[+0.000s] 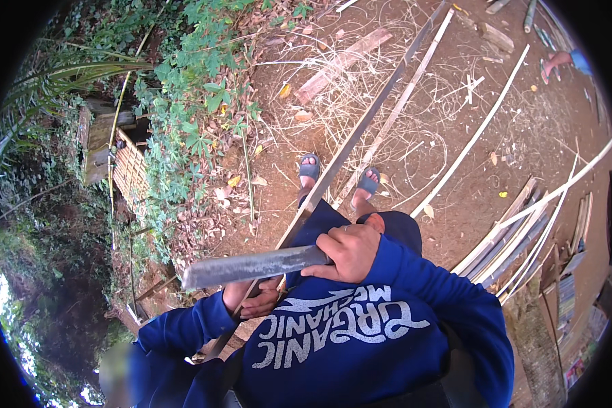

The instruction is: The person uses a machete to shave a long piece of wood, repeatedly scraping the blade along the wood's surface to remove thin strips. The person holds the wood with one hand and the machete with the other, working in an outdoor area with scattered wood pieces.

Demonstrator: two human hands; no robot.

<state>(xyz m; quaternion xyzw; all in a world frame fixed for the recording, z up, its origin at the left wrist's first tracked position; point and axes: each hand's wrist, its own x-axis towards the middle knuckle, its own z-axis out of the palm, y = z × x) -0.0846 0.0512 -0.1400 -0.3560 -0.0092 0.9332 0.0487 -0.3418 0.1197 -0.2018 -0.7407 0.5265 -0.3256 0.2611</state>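
Note:
My right hand (350, 250) is closed around the handle of a machete. Its broad grey blade (251, 266) points left across my lap, passing above a long dark bamboo strip (352, 144). That strip runs from the top of the view down between my feet and past my left side. Just below the blade, my left hand (260, 299) wraps around the strip, partly hidden behind it. The machete's handle is mostly covered by my right hand. Whether the blade touches the strip, I cannot tell.
Curly shavings (404, 88) litter the dirt around a wooden plank (343, 62). Pale strips (479, 132) lie to the right, near a pile of split bamboo (506, 238). Green plants (197, 136) border the left. Another person's foot (556, 64) shows at the far right.

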